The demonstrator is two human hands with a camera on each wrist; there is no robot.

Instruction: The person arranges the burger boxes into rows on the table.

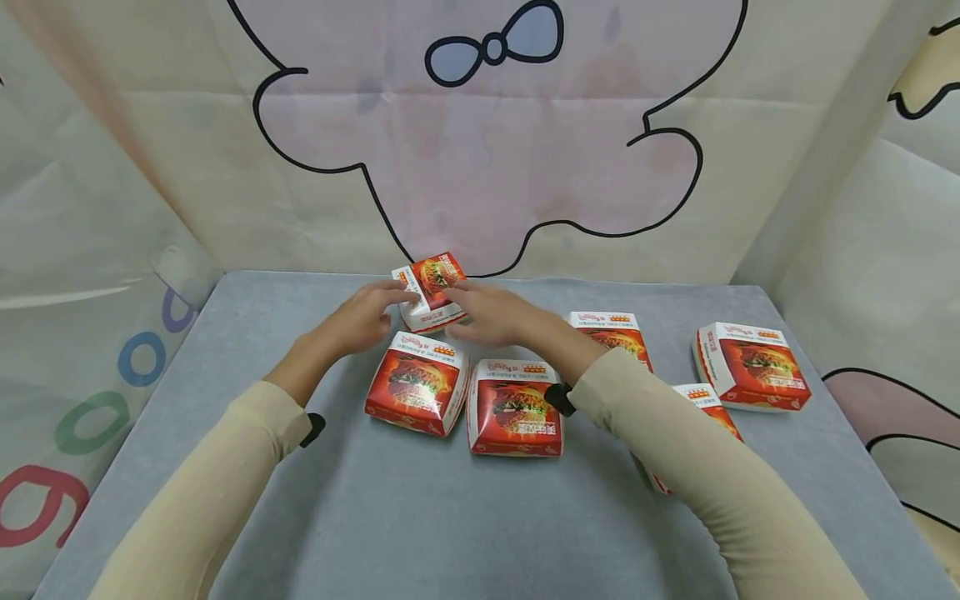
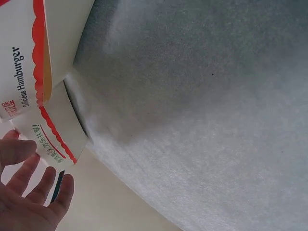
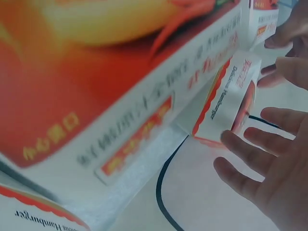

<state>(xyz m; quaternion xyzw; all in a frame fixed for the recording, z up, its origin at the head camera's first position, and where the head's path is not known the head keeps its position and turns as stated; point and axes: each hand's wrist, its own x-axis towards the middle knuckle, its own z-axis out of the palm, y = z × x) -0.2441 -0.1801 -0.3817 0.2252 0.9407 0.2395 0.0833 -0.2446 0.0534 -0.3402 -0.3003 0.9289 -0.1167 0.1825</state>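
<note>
A red and white hamburger box (image 1: 435, 283) sits turned at an angle by the table's far edge, between both hands. My left hand (image 1: 365, 317) is at its left side, fingers apart and loosely bent; in the left wrist view the fingertips lie close beside the box (image 2: 54, 137). On the right side is my right hand (image 1: 491, 313), its fingers spread and fairly straight, fingertips overlapping the box (image 3: 228, 98) in the right wrist view. Whether they press on it I cannot tell. Two more hamburger boxes lie just nearer, one left (image 1: 417, 383) and one right (image 1: 516, 408).
To the right lie more hamburger boxes: one behind my right forearm (image 1: 615, 333), one partly hidden by the sleeve (image 1: 708, 400), one farther right (image 1: 753, 367). A grey cloth covers the table (image 1: 450, 525). A printed curtain (image 1: 480, 167) hangs behind its far edge.
</note>
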